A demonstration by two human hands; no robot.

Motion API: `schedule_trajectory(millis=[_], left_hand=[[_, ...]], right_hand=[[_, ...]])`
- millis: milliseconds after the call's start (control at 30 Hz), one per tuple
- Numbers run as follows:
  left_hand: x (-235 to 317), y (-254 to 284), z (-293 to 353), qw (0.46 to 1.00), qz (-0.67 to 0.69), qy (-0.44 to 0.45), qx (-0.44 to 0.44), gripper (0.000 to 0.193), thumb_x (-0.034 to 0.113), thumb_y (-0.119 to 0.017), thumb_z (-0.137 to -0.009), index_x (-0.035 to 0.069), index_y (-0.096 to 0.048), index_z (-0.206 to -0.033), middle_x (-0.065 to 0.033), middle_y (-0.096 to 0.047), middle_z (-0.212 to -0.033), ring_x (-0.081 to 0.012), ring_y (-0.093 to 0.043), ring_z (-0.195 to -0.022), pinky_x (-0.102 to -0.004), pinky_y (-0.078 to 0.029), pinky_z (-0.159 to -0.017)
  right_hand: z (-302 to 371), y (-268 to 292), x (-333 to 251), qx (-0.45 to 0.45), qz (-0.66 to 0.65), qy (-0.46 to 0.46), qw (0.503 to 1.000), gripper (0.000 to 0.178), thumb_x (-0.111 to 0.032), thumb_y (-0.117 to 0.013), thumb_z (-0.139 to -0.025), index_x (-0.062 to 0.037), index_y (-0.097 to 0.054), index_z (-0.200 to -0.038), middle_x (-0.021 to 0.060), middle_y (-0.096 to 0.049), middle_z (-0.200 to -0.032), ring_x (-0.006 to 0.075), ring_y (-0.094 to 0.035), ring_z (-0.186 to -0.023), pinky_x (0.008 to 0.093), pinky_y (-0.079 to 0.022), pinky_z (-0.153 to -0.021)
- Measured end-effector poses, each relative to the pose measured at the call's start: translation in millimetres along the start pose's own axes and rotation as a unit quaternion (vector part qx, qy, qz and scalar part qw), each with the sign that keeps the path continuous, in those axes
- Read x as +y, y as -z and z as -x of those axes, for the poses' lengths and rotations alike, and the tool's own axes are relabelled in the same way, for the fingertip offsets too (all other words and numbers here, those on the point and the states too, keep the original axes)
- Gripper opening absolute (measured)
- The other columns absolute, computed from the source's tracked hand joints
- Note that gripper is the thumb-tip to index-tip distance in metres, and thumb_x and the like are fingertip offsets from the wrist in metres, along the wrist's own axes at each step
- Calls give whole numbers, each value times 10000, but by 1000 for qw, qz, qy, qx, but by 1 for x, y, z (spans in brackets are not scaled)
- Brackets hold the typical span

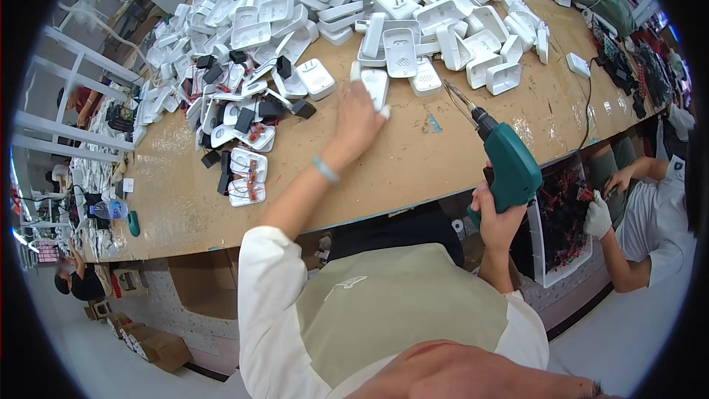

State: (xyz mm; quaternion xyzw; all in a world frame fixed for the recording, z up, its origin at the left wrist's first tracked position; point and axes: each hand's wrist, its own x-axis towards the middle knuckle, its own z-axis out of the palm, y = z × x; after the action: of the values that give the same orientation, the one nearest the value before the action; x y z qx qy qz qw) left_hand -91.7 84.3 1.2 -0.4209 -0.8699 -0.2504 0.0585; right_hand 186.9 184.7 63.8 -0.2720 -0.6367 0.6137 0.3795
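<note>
- Right grip (499, 216) wraps the green drill (515, 168), presumably keeping it clear of the tabletop (410, 157).
- Left grip (358, 116) straddles a white casing (376, 87); whether closed, I can't tell.

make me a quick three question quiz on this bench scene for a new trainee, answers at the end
1. Multiple choice: how is the green-and-black pistol-shaped power tool held?
A) in the left hand alone
B) in the right hand alone
C) in both hands

2. True or false: a pale blue wristband circles the person's left wrist.

3. Fill in the blank: the left hand is at a ____ rectangular casing with rounded corners on the brown tabletop.

Key:
1. B, the right hand grips it by its handle.
2. True.
3. White.
</note>
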Motion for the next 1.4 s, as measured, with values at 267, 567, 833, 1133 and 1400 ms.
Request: schedule_trajectory(millis=[267,567,833,1133,1400], left_hand=[[-24,65,52,970,221,-82,-62,284,79,-510,-928,-18,-517,-1195,-217,-563,-1156,-413,-536,-1088,-441,-433,-972],[-27,63,67,985,158,-70,-8,236,173,-575,-938,-15,-550,-1078,-222,-598,-1059,-414,-536,-1060,-508,-430,-937],[-35,127,181,869,-31,335,364,399,167,-723,-943,-12,-563,-1261,-79,-615,-1013,-156,-577,-880,-290,-485,-770],[-84,126,217,936,15,244,252,185,45,-638,-936,-16,-659,-1109,-172,-653,-1049,-308,-624,-906,-374,-499,-817],[-85,134,214,966,-86,133,206,436,99,-733,-875,4,-619,-1285,-162,-662,-1126,-351,-565,-1030,-444,-465,-909]], right_hand=[[-21,-5,12,-29,8,-24,999,345,65,-586,-912,62,-565,-1257,55,-588,-767,87,-513,-564,238,-444,-533],[-15,-22,17,-63,2,-29,998,367,44,-586,-918,57,-546,-1283,59,-582,-788,89,-494,-568,241,-435,-540],[-19,-30,16,-59,19,-25,998,371,51,-569,-924,47,-546,-1295,71,-595,-835,96,-488,-568,245,-422,-527],[-13,-32,26,-108,14,-32,994,389,73,-578,-909,57,-530,-1295,151,-644,-1141,107,-514,-587,256,-454,-527],[-12,-30,25,-102,12,-35,994,410,74,-576,-911,47,-511,-1315,158,-619,-1236,107,-517,-595,253,-457,-532]])
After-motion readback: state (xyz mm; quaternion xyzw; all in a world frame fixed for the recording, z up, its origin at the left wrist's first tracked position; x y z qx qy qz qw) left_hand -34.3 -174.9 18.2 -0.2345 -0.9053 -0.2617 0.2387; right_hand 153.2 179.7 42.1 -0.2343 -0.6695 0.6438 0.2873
